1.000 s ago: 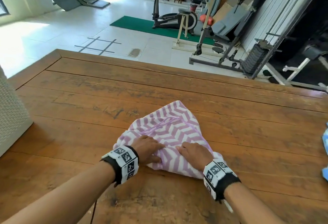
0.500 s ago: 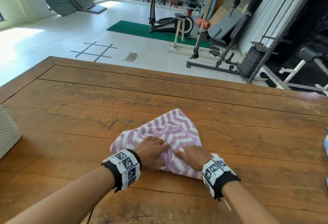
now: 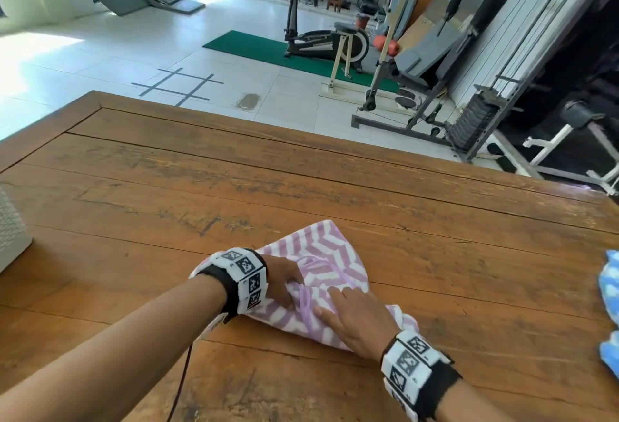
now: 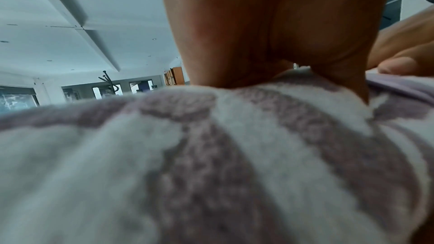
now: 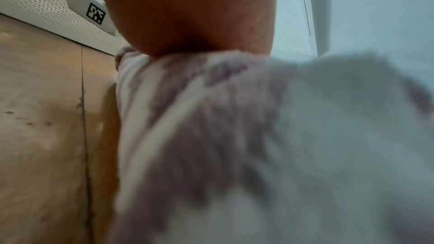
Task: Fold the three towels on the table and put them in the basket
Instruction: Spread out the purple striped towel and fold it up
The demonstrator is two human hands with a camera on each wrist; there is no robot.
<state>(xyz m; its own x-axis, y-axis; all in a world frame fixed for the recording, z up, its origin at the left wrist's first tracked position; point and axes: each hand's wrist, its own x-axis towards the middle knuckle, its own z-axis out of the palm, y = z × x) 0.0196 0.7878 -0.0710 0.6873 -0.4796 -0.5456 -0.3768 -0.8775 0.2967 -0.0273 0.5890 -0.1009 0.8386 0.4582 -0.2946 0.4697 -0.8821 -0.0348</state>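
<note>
So both hands are down on the purple-and-white zigzag towel [image 3: 321, 254], which sits partly folded near the front edge of the wooden table [image 3: 234, 187]. The right hand [image 3: 358, 318] lies flat on the near right part of it, fingers straight and spread a little, pressing the cloth down, not gripping anything as far as I can see. The left hand [image 3: 281, 279] rests on the left side of the towel with its fingers pointing toward the middle fold; they look mostly straight and pushed into the fabric, but the head view doesn't show the tips clearly, so I can't tell if they're pinching a layer. The left wrist view is just fuzzy towel [image 4: 211, 155] up close with the hand [image 4: 270, 34] pressed on it.

A white mesh basket [image 3: 10, 231] sits at the left edge of the table, well apart from the towel. A blue-and-white towel [image 3: 609, 291] peeks in at the right edge. Gym machines stand on the floor beyond the table.
</note>
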